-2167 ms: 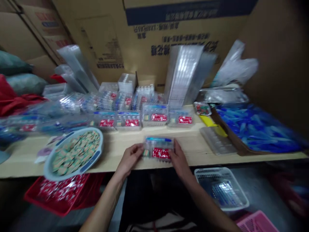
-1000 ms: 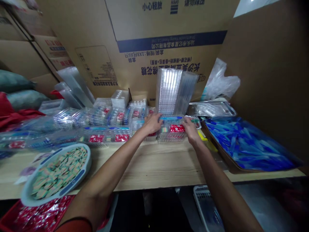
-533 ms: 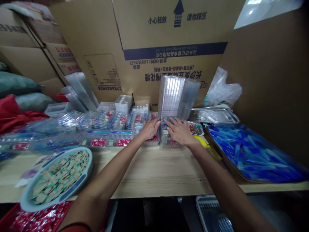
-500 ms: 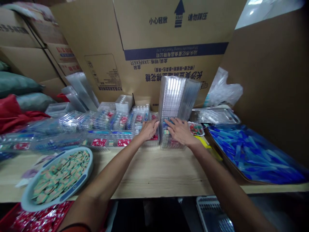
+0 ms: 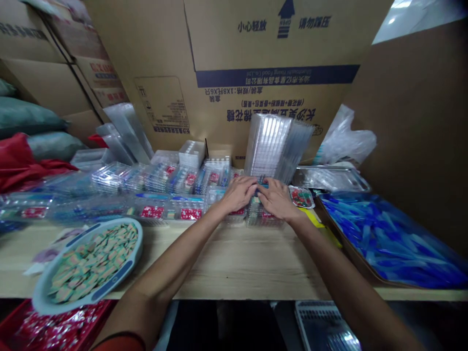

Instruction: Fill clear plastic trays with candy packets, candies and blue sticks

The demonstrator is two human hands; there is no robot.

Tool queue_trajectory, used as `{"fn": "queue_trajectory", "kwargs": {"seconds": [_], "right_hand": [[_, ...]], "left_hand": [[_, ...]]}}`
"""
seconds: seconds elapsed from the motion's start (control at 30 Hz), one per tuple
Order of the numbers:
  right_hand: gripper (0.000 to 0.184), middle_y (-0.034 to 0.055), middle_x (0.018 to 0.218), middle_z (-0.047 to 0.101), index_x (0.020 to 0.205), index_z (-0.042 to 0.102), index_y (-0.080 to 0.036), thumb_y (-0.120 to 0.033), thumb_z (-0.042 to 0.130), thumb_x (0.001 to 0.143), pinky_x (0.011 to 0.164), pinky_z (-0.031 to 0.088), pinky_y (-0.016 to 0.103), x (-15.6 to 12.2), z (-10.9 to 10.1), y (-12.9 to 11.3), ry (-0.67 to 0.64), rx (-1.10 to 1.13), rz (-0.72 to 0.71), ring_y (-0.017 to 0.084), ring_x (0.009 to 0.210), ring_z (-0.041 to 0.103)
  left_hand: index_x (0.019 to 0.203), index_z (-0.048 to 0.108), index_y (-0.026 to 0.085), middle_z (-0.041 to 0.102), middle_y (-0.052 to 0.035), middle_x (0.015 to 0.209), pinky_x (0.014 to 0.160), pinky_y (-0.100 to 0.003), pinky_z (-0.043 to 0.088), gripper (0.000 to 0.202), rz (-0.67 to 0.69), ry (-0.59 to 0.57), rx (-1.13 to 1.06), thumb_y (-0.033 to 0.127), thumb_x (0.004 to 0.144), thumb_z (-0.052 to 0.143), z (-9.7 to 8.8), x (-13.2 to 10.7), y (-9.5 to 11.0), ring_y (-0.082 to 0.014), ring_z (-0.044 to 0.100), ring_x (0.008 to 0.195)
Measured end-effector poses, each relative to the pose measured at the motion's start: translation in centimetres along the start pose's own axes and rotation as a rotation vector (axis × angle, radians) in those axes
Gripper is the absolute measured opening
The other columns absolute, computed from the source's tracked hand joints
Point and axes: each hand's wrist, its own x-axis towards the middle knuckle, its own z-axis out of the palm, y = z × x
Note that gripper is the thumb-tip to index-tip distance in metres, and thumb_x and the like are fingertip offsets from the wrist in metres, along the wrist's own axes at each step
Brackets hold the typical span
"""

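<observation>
Both my hands rest side by side on top of a clear plastic box [image 5: 263,218] with red and blue contents, which sits on a stack of like boxes at the back of the wooden table [image 5: 237,263]. My left hand [image 5: 239,193] lies palm down on its left part, fingers flat and together. My right hand [image 5: 277,199] presses flat on its right part. A row of filled clear boxes [image 5: 168,210] runs to the left of my hands. A tall stack of empty clear trays [image 5: 275,146] leans right behind them.
A light-blue basin of small wrapped pieces [image 5: 89,263] sits front left, over a red basket [image 5: 54,329]. A brown tray of blue pens [image 5: 387,239] fills the right side. A steel tray [image 5: 329,179], a white plastic bag [image 5: 345,139] and big cardboard boxes [image 5: 263,63] stand behind.
Earlier both hands held the filled box at the table's near edge, then carried it to the back onto the stack. Since half a second ago both hands have closed in on its top.
</observation>
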Motion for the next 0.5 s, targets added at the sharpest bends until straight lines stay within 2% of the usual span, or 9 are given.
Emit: {"fn": "queue_trajectory", "kwargs": {"seconds": [0.1,0.17,0.33,0.43,0.5], "right_hand": [[0.044,0.016,0.135,0.053,0.133,0.062,-0.02,-0.033,0.032,0.103,0.098,0.041,0.048,-0.4,-0.4,0.6,0.039,0.052,0.037,0.033,0.119,0.048],[0.042,0.0174,0.13,0.056,0.131,0.059,-0.015,-0.029,0.034,0.101,0.097,0.041,0.046,-0.8,-0.6,1.1,0.081,0.067,0.104,0.033,0.116,0.049],[0.041,0.0209,0.124,0.058,0.129,0.057,-0.013,-0.033,0.039,0.099,0.096,0.04,0.053,-2.0,-0.2,1.5,0.123,-0.052,0.319,0.039,0.114,0.048],[0.042,0.0213,0.124,0.056,0.131,0.057,-0.013,-0.033,0.04,0.098,0.096,0.042,0.05,-2.3,0.1,1.3,0.122,-0.002,0.315,0.038,0.115,0.049],[0.042,0.0219,0.125,0.055,0.13,0.059,-0.013,-0.032,0.043,0.097,0.099,0.041,0.05,-2.3,0.3,1.6,0.144,0.065,0.307,0.039,0.118,0.048]], "left_hand": [[0.143,0.053,0.016,0.056,-0.0142,0.146,0.114,-0.047,0.035,0.046,0.068,-0.131,0.084,0.035,0.102,0.04,0.2,0.6,1.2,-0.0282,0.05,0.134],[0.144,0.052,0.015,0.052,-0.0157,0.149,0.114,-0.05,0.036,0.048,0.075,-0.169,0.128,0.034,0.102,0.041,0.4,0.8,1.7,-0.0307,0.047,0.135],[0.141,0.055,0.019,0.048,-0.0146,0.151,0.113,-0.054,0.035,0.046,0.092,-0.17,0.13,0.039,0.102,0.041,0.1,0.4,2.4,-0.0332,0.043,0.137],[0.138,0.057,0.018,0.049,-0.015,0.15,0.114,-0.054,0.032,0.047,0.078,-0.159,0.123,0.043,0.103,0.039,-0.2,0.3,3.0,-0.0341,0.041,0.139],[0.14,0.055,0.017,0.047,-0.016,0.152,0.116,-0.054,0.028,0.051,0.086,-0.196,0.12,0.048,0.102,0.04,-0.2,0.3,3.2,-0.0348,0.036,0.143]]}}
